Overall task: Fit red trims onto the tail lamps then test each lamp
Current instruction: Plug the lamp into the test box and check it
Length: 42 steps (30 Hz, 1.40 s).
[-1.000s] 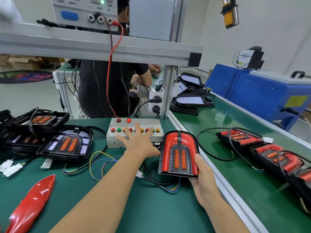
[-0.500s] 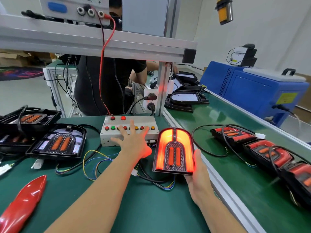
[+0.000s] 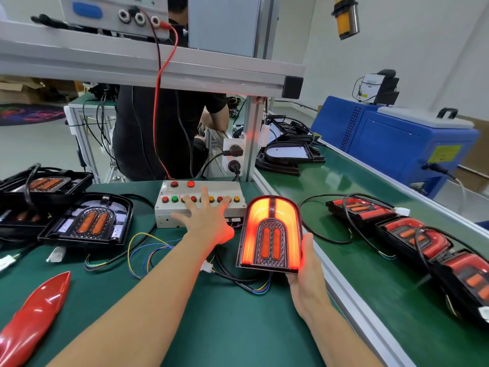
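My right hand [image 3: 307, 276] holds a tail lamp [image 3: 271, 234] with a red trim upright at the bench's right edge; its red outer band glows bright. The thumb lies along the lamp's right side. My left hand [image 3: 206, 221] is spread flat with straight fingers on the buttons of a grey test box [image 3: 172, 210]. Wires [image 3: 243, 284] run from the lamp toward the box. Two untrimmed black lamps [image 3: 87, 223] lie at the left. A loose red trim piece [image 3: 34, 313] lies at the near left.
Several finished lamps with cables [image 3: 412, 234] lie on the green conveyor [image 3: 370, 260] to the right. A blue machine [image 3: 391, 144] stands behind it. A person in black stands beyond the bench. An aluminium frame with a power supply [image 3: 113, 11] hangs overhead.
The lamp in my right hand went from unlit to glowing red-orange. My left hand stays spread on the test box buttons. The view shifted slightly.
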Tool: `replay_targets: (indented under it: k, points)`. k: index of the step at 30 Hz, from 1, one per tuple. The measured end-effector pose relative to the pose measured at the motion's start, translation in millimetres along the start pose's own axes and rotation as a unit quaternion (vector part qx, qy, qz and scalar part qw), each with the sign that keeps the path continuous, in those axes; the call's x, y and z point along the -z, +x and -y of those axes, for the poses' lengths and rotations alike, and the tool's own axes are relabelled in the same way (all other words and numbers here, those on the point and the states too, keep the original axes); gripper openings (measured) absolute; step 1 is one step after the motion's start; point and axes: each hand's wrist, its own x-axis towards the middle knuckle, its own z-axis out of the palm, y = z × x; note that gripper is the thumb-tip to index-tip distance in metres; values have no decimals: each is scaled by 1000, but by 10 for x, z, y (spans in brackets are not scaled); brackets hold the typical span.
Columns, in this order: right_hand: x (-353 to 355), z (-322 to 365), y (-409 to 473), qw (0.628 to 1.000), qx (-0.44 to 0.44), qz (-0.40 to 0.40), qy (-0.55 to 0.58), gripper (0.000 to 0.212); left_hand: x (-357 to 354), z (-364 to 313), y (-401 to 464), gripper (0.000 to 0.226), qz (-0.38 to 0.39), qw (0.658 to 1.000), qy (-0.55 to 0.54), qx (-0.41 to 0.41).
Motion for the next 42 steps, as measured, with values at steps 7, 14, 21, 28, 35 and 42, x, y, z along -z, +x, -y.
replay_targets:
  k: [7, 14, 21, 28, 35, 42]
  points:
    - [18, -9, 20, 1000, -5, 1, -2, 54, 29, -11, 31, 86, 4, 1000, -13, 11]
    - [25, -16, 31, 1000, -5, 2, 3, 51, 12, -9, 32, 85, -5, 1000, -2, 5]
    - [19, -20, 43, 1000, -13, -7, 8, 48, -8, -7, 36, 84, -13, 1000, -15, 1]
    - [22, -14, 39, 1000, -24, -12, 9, 51, -36, 2, 41, 82, -24, 1000, -10, -2]
    - [29, -10, 44, 999, -29, -17, 22, 49, -63, 5, 29, 81, -36, 999, -7, -2]
    - [37, -9, 43, 999, -31, -20, 21, 51, -33, -11, 28, 79, -31, 1000, 1, 3]
